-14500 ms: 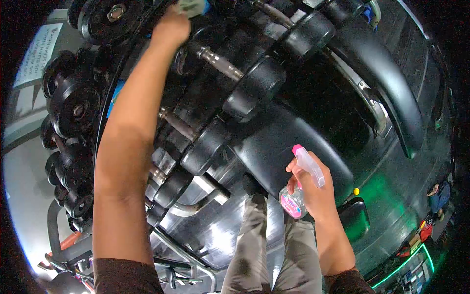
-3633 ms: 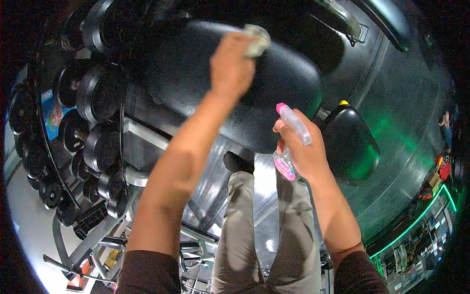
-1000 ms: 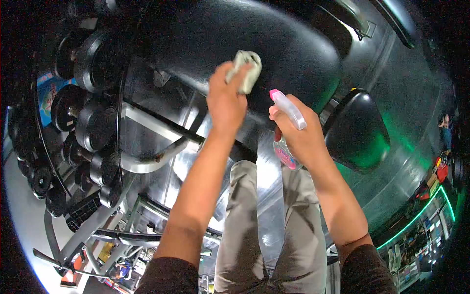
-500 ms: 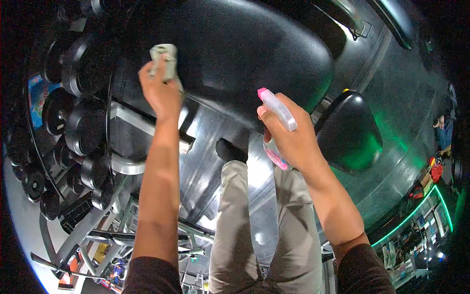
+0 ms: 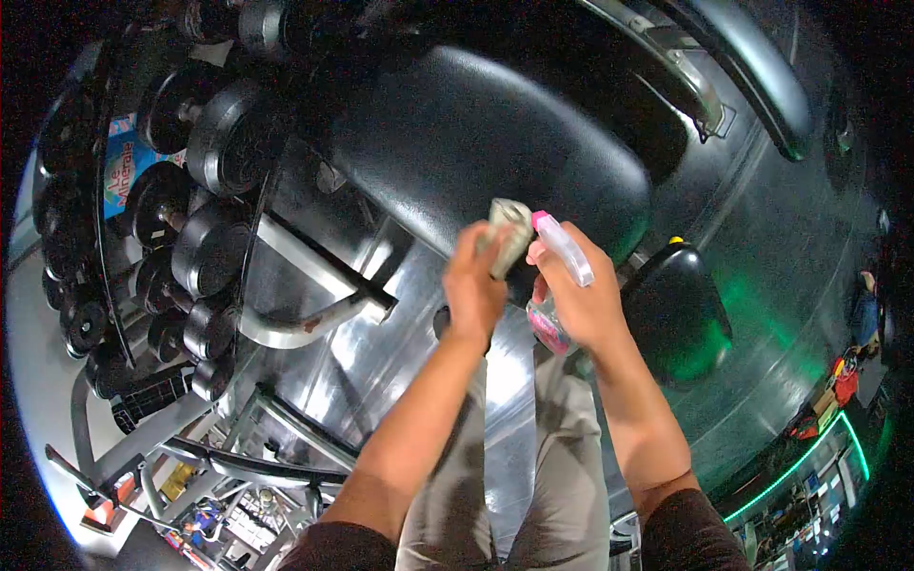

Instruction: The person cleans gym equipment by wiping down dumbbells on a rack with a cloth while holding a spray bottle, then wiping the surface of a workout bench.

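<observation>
My left hand (image 5: 476, 290) is closed around a folded pale cloth (image 5: 511, 233), held up in front of the spray nozzle. In my right hand (image 5: 588, 290) is a spray bottle (image 5: 562, 249) with a white trigger head and a pink nozzle tip. The nozzle points toward the cloth, very close to it; whether they touch I cannot tell. My fingers hide much of the bottle, but its clear lower part with a pink label shows below them. Both hands are over the near edge of a black padded bench (image 5: 495, 143).
Racked black dumbbells (image 5: 219, 247) stand at the left, by a blue box (image 5: 129, 171). A smaller black pad (image 5: 678, 309) is to the right of my right hand. A metal bench frame (image 5: 314, 276) rises from the shiny dark floor (image 5: 762, 266). Another padded bench (image 5: 752, 67) lies at top right.
My left hand has moved right with the cloth, from over the left part of the bench to beside the nozzle. The view has shifted, and my right hand still holds the bottle.
</observation>
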`<state>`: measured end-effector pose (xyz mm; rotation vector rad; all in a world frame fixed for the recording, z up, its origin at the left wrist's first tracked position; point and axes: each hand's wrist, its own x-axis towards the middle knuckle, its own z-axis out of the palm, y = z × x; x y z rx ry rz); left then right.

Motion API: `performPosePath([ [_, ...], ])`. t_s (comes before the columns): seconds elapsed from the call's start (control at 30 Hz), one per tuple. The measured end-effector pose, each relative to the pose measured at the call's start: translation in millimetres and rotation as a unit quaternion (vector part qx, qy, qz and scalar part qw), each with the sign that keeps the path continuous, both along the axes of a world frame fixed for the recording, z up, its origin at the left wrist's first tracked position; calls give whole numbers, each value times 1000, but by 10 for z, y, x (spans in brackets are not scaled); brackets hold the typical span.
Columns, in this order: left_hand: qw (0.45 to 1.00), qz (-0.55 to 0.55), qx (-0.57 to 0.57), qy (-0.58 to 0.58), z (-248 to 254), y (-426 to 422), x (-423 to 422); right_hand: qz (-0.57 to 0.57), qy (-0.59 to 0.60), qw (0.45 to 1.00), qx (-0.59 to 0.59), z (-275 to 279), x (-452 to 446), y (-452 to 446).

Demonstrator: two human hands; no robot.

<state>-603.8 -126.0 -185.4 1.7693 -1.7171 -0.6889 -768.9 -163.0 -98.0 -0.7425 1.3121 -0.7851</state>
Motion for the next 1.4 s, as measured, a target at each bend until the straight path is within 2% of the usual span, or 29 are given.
performPosePath([
  [0.07,1000,-14,13,12,-123,179,-58,-1,-3,1000,-13,37,-12,-106],
  [0.1,976,71,63,197,-352,278,15,-7,-7,1000,-23,49,-1,-136],
  [0.13,909,149,109,374,-194,131,1,-9,-6,1000,-25,48,-3,-161],
  [0.17,997,34,35,-61,50,69,103,-4,1,1000,-30,35,-9,-199],
  [0.2,995,60,37,-68,113,-61,195,3,8,999,-34,24,-16,-236],
  [0.23,994,88,-2,-63,-67,-122,393,5,9,999,-37,28,-27,-277],
  [0.27,989,124,-6,-83,104,-296,459,19,15,999,-30,40,-39,-319],
  [0.33,969,161,-98,-162,-13,-578,703,36,19,999,-23,-15,-34,-382],
  [0.43,964,244,-56,-93,-18,-762,694,29,27,997,-66,-157,-37,-462],
  [0.57,969,176,-111,-134,-15,-465,518,65,17,997,-41,-174,-76,-586],
  [0.63,984,165,-41,-59,109,-260,313,79,15,996,-40,-129,-62,-606],
  [0.7,983,180,22,-39,205,-80,142,89,24,995,-42,-63,-61,-647],
  [0.77,982,181,29,-44,147,100,49,95,43,990,-91,-173,-95,-670],
  [0.83,980,198,22,3,152,180,-24,97,55,985,-133,-194,-60,-688],
  [0.9,980,199,16,-5,119,97,-15,108,69,980,-150,-142,-83,-724],
  [1.0,969,237,-61,-44,21,-249,39,103,84,980,-151,-111,-94,-772],
  [1.13,965,245,-34,-89,57,-480,-171,126,111,971,-170,-129,-190,-766],
  [1.3,982,172,-7,-80,107,-173,-235,118,75,978,-158,-53,-194,-730],
  [1.4,984,152,-3,-90,140,-208,-159,100,79,969,-212,-48,-194,-737],
])
